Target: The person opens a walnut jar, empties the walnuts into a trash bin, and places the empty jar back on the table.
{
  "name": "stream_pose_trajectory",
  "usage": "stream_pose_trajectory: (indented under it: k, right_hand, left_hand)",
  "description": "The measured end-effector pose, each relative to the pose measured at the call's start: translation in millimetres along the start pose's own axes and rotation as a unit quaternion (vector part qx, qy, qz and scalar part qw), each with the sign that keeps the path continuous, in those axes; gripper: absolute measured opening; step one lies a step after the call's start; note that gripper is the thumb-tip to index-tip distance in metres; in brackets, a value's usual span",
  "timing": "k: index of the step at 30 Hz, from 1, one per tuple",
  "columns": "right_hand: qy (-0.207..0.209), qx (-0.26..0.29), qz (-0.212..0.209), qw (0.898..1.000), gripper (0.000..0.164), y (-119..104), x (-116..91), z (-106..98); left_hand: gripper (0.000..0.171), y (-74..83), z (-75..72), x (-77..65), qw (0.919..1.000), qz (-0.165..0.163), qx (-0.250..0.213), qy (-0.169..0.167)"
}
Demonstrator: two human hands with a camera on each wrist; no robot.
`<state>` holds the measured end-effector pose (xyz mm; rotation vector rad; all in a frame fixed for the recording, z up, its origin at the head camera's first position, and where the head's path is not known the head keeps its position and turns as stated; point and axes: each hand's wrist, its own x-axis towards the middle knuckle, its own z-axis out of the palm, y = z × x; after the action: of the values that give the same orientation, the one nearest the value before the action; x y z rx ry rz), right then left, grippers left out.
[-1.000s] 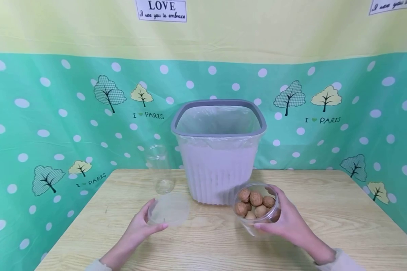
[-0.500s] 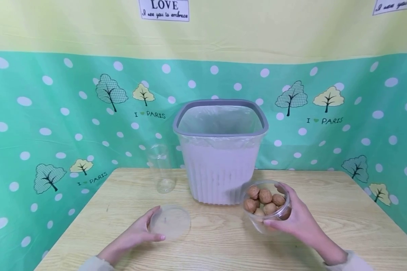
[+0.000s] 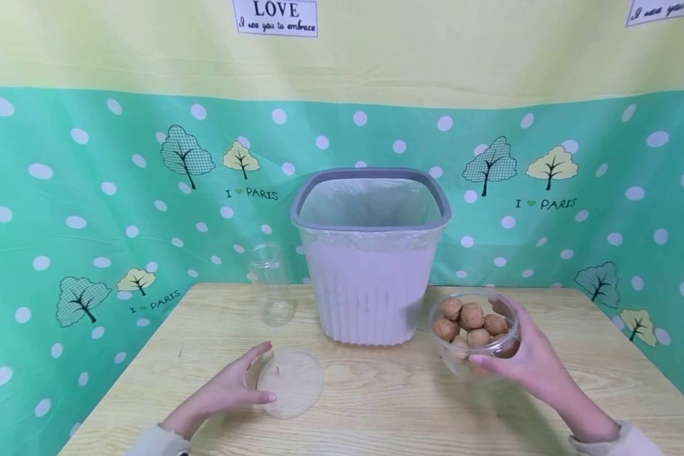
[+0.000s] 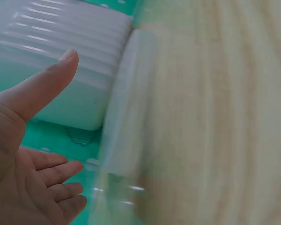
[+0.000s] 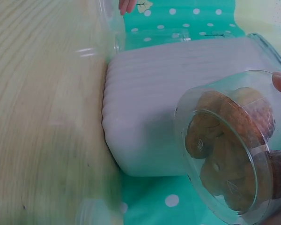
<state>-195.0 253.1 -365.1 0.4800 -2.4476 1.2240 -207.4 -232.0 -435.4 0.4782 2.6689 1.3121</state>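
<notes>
In the head view, my left hand (image 3: 230, 389) is at the left front with thumb and fingers spread. A round translucent lid (image 3: 296, 385) lies flat on the table just right of its fingertips. The left wrist view shows the open palm and straight thumb, with the lid (image 4: 126, 103) apart from them. On the right, my right hand (image 3: 538, 354) grips a clear plastic tub (image 3: 453, 364) by its side. Several walnuts (image 3: 471, 315) fill the uncovered tub. From the right wrist view, the walnuts (image 5: 227, 154) show through the tub's bottom, which is raised off the table.
A pale ribbed trash bin (image 3: 370, 288) with a grey rim and a clear bag liner (image 3: 370, 196) stands at the back middle of the wooden table (image 3: 376, 418). Left of it stands a tall clear jar (image 3: 270, 288). A dotted curtain (image 3: 205, 247) hangs behind.
The left hand has lowered the lid to the table and let go of it. The right hand has moved right with the tub of walnuts, away from the bin's front.
</notes>
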Motion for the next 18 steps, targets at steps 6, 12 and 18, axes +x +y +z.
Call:
stream_pose_trajectory:
  k: [6, 12, 18]
  right_hand:
    - [-0.022, 0.022, 0.026, 0.999, 0.095, 1.6, 6.8, -15.9]
    - [-0.024, 0.037, 0.019, 0.999, 0.092, 4.2, 18.6, -28.7]
    - [-0.017, 0.016, 0.021, 1.000, 0.091, 6.3, 28.4, -38.4]
  left_hand:
    - [0.088, 13.4, -12.4, 7.4, 0.9992, 0.018, 0.004, 0.035]
    - [0.084, 35.3, -22.3, 19.7, 0.9951, 0.069, 0.014, 0.070]
    - [0.093, 71.1, -36.2, 36.4, 0.9931, 0.080, -0.007, 0.085]
